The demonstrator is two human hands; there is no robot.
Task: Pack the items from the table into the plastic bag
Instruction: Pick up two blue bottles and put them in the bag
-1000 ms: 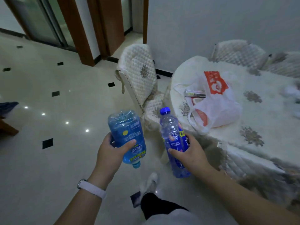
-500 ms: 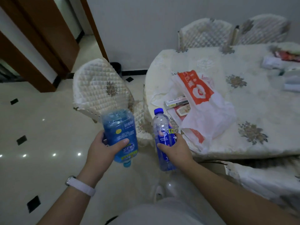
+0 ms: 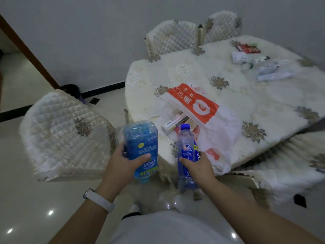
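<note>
Head view: the plastic bag (image 3: 218, 136) is thin, white and crumpled, with a large orange-red panel bearing a white round logo and white characters, which lie upside down from this side and are not clear enough to read. It lies on the table (image 3: 255, 99) just beyond the right hand (image 3: 199, 167), its mouth gaping toward the hands, and a long pale box (image 3: 173, 122) pokes out of it.

The right hand is clasped round a slim clear water bottle (image 3: 186, 147), held upright with its blue cap on top, thumb across the dark blue label. The bottle's cap stands just in front of the bag's mouth.

The left hand (image 3: 121, 167) is wrapped round a squarish blue bottle (image 3: 140, 141), held upside down with its cap pointing at the floor below the hand, thumb laid across the front. The two bottles are side by side, close but apart.

Both labels carry white writing on blue, too blurred to read; the squarish bottle also shows a yellow dot and a yellow-green strip near its neck.

Well beyond the right hand, at the table's far end, lie a red packet (image 3: 248, 48), a white box (image 3: 238, 58) and some pale tubes (image 3: 274, 72). A quilted chair (image 3: 65, 136) stands outward of the left hand.
</note>
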